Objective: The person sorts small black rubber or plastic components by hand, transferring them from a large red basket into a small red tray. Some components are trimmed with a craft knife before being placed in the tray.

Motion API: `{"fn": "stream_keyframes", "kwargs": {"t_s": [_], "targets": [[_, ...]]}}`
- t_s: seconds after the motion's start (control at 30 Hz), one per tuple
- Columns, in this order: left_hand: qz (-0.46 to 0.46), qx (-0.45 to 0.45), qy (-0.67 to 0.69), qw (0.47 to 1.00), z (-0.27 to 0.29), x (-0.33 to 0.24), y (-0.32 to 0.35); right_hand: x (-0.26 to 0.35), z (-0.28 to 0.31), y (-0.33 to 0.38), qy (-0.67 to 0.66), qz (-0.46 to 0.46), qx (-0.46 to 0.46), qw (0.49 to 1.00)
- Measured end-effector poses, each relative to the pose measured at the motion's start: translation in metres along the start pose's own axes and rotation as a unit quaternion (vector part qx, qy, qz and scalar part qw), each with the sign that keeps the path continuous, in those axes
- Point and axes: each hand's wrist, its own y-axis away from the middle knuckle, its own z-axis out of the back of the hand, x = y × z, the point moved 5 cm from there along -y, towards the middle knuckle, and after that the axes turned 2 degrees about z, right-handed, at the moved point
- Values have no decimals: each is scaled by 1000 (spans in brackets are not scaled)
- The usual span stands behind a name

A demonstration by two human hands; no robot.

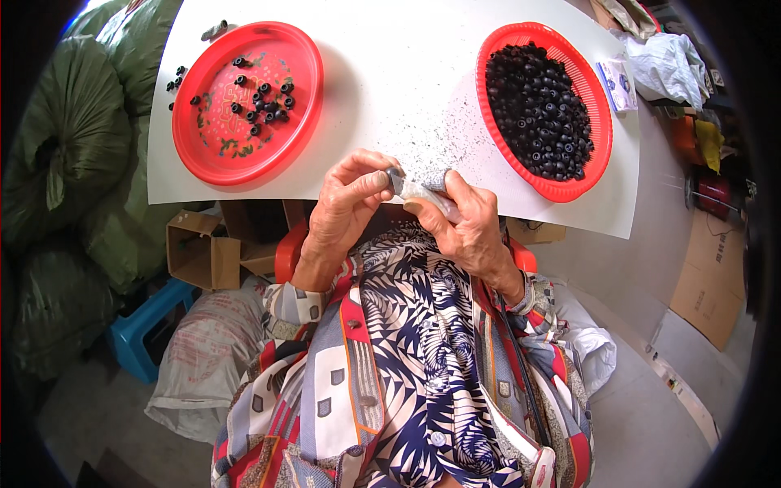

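My left hand point(351, 191) is closed in a pinch on a small dark part point(394, 173), mostly covered by the fingertips. In my right hand point(468, 218) is a tool with a whitish wrapped handle point(431, 200), its tip meeting the dark part; its kind is hidden. A grey covering point(437, 180) shows by the right fingertips. Both hands are over the near edge of the white table. To the left, a round red tray point(305, 98) bears several small black ring-shaped parts point(264, 106). A red basket point(599, 122) full of similar black parts point(537, 114) stands to the right.
Black crumbs point(443, 134) are scattered over the white table point(382, 57). Some black parts point(175, 84) and a small grey piece point(214, 31) lie beside the tray. Large green sacks point(69, 138), a blue stool point(146, 333) and open cardboard boxes point(195, 248) crowd the left.
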Motion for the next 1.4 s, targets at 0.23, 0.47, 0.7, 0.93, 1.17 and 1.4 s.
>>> {"fn": "stream_keyframes", "kwargs": {"t_s": [0.23,0.47,0.7,0.93,1.17,1.4], "targets": [[-3,17,-10,1000,-3,-3,0,4,1,-3,20,5,-3,1000],[29,39,6,999,0,4,1,-1,8,3,3,-20,-17,1000],[56,36,10,998,-6,8,-4,-21,13,23,-32,-74,-34,996],[54,-17,-3,998,11,19,-6,-22,21,34,-57,-90,-64,992],[-98,-99,-151,979,19,-37,-8,-33,28,45,29,-48,-39,998],[-217,-263,-514,787,24,-132,-13,-43,32,54,-33,-76,-67,994]]}}
